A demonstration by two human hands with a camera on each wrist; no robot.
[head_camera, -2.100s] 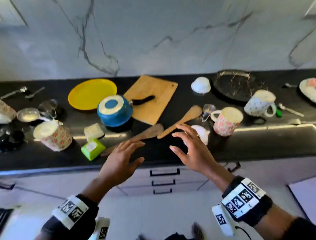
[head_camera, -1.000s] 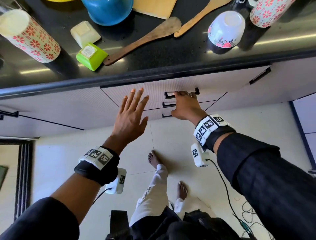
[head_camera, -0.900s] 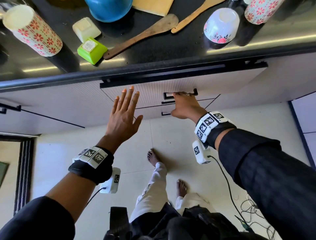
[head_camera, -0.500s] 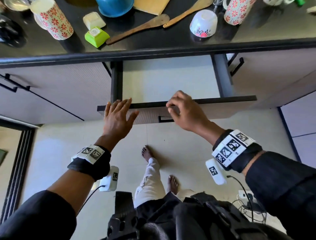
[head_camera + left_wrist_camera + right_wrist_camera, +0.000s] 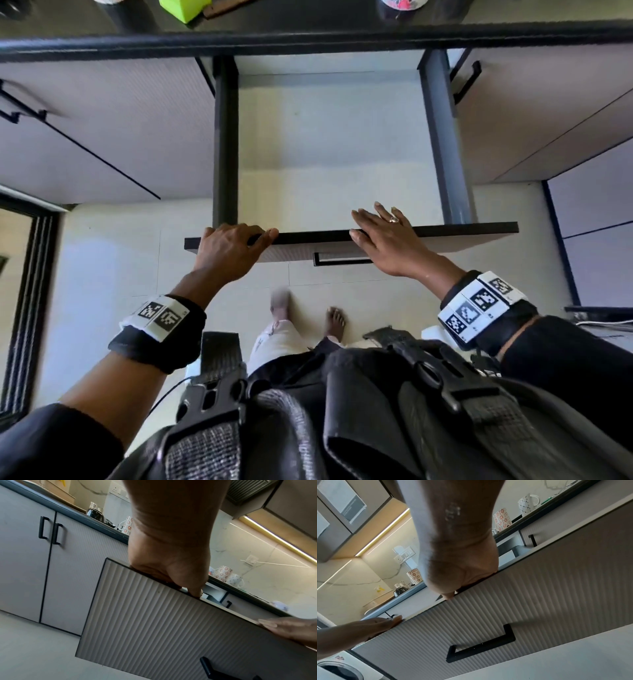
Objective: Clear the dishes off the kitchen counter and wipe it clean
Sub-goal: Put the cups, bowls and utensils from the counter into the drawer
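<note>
Counter (image 5: 308, 36) above; both hands on open drawer (image 5: 445, 229) front edge.

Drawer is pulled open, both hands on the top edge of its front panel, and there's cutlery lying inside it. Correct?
Not quite. The drawer is open and the left hand and right hand rest on its front panel's top edge, but the head view shows nothing lying inside it.
</note>
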